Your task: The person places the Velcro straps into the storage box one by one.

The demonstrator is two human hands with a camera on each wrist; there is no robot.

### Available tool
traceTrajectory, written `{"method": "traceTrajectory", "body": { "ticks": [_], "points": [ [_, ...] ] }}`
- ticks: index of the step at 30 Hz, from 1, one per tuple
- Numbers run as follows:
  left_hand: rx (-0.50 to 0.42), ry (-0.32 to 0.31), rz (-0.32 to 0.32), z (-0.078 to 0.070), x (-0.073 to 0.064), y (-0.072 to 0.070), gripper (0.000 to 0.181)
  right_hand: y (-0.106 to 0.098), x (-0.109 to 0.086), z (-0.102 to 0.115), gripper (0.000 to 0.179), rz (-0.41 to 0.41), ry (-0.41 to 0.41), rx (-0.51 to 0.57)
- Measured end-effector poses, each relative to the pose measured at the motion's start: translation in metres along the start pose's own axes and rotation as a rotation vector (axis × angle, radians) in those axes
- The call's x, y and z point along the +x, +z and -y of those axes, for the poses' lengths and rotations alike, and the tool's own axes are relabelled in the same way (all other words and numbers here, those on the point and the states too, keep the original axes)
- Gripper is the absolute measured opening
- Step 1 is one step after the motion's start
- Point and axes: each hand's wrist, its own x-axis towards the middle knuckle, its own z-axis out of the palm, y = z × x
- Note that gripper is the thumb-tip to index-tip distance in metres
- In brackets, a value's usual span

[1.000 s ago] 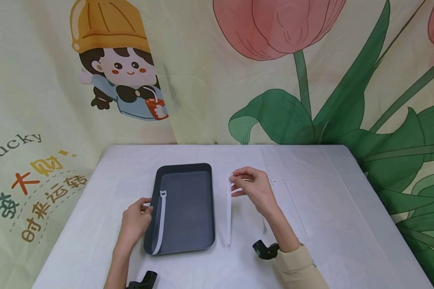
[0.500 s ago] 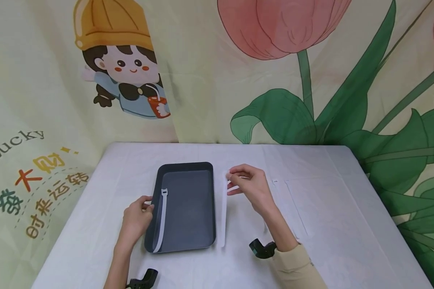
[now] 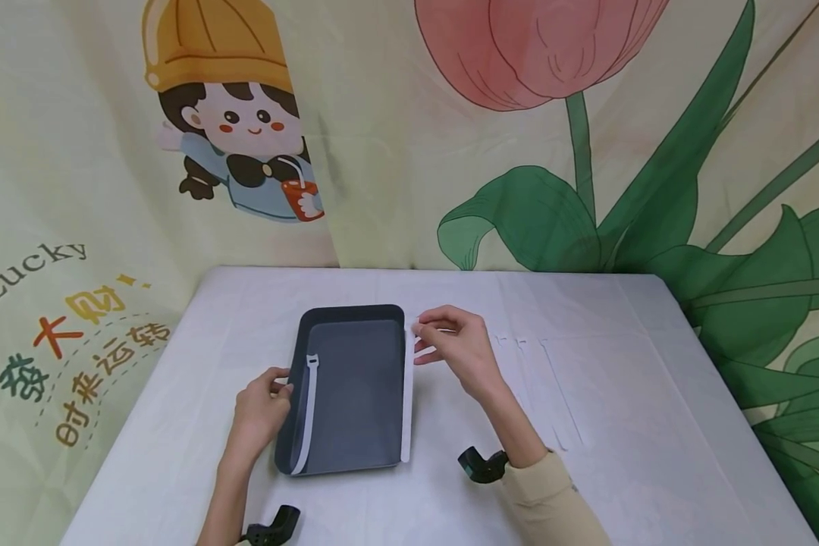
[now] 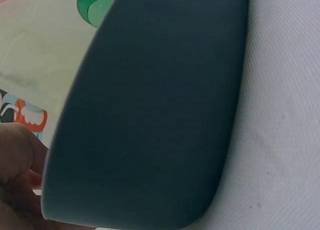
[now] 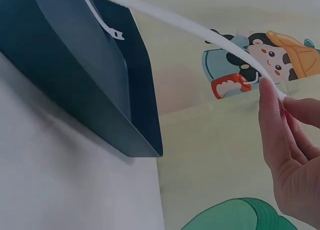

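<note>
My left hand (image 3: 261,409) grips the left rim of a dark blue-grey rectangular tray (image 3: 358,394), its thumb at the edge. In the left wrist view the tray's outer wall (image 4: 150,115) hides most of that hand. Along the tray's left inner side lies one white hook-and-loop cable tie (image 3: 307,417), slotted head at the far end. My right hand (image 3: 459,349) pinches one end of a second white cable tie (image 3: 407,402) between thumb and forefinger. This strap overlaps the tray's right rim in the head view; in the right wrist view it arcs out above the tray.
More white straps (image 3: 561,390) lie faintly visible on the white tablecloth (image 3: 648,425), right of the right hand. A black wrist camera (image 3: 483,464) sits on the right wrist, another (image 3: 273,527) on the left. A printed curtain (image 3: 382,152) hangs behind the table.
My right hand has moved left with the pinched cable tie, from beside the tray to its right rim. The left hand keeps its hold on the tray's left rim.
</note>
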Motion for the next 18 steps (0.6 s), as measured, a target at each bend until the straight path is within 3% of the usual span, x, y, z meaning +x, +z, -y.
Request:
{"method": "traceTrajectory", "body": {
  "ticks": [18],
  "points": [
    [-0.002,-0.009,-0.004,-0.002,0.0,0.003,0.037,0.024,0.016,-0.004,0.016,0.036,0.012,0.024]
  ]
}}
